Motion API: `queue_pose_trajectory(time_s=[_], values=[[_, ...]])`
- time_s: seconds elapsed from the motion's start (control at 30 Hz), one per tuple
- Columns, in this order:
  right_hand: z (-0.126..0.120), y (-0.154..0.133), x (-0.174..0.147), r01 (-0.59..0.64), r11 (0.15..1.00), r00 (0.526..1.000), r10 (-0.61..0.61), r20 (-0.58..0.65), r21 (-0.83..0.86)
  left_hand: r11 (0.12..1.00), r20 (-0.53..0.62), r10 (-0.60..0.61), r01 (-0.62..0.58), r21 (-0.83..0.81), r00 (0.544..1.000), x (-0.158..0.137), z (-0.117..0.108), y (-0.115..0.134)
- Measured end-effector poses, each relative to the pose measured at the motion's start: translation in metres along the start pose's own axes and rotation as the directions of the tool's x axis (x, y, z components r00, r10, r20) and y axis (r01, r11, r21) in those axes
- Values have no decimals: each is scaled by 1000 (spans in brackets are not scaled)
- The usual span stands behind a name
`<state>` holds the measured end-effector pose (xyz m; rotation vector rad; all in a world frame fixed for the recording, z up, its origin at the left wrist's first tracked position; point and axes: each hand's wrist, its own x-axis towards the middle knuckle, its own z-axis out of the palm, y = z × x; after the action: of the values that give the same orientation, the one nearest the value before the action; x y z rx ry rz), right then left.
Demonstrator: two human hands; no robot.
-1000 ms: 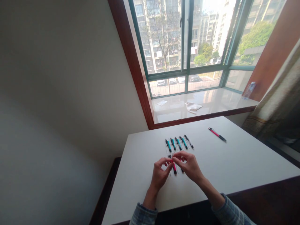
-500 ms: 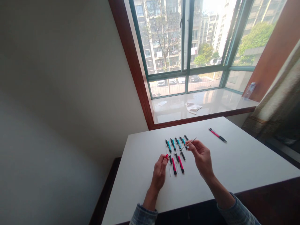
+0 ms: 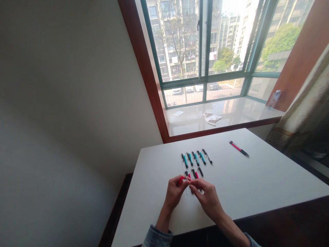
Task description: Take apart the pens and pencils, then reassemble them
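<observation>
My left hand point(image 3: 174, 192) is closed round a red pen barrel point(image 3: 180, 179), which shows between the thumb and fingers. Against its fingertips, my right hand point(image 3: 207, 199) pinches a thin pen refill point(image 3: 187, 178), mostly covered by the fingers. Just beyond the hands lie pen parts: black grip pieces, such as the one at the row's right end point(image 3: 200, 171), and pink barrels point(image 3: 196, 175) partly hidden by my fingers. Farther back is a row of turquoise barrels point(image 3: 196, 159) with black pieces and thin refills alongside.
A whole pink-and-black pen point(image 3: 239, 149) lies at the right on the white table point(image 3: 259, 178). Behind the table, a crumpled cloth point(image 3: 212, 118) and a clear bottle point(image 3: 273, 99) are on the windowsill. A wall borders the left side.
My right hand has moved left and down with the refill, from over the turquoise row to my left fingertips. My left hand has turned slightly, showing more of the red barrel.
</observation>
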<state>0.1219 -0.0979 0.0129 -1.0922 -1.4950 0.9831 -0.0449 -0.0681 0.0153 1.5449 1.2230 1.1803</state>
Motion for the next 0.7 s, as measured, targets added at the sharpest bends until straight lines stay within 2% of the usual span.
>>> queue_pose_trajectory(time_s=[0.13, 0.27, 0.43, 0.57, 0.7], values=[[0, 3, 1, -37, 999, 999, 38, -7, 32, 997, 69, -31, 36, -75, 997, 0, 0, 1], [0, 3, 0, -64, 996, 998, 66, -24, 57, 991, 66, -33, 41, -127, 997, 1, 0, 2], [-1, 4, -5, -40, 998, 999, 40, 6, 38, 983, -25, -27, 22, -184, 999, 2, 1, 3], [-3, 6, -7, -8, 1000, 1000, 8, 23, -2, 981, -47, -48, 38, -191, 998, 4, 0, -1], [-10, 13, -12, 15, 997, 998, -11, 59, -69, 983, -176, -46, 13, -185, 983, 6, -3, -10]])
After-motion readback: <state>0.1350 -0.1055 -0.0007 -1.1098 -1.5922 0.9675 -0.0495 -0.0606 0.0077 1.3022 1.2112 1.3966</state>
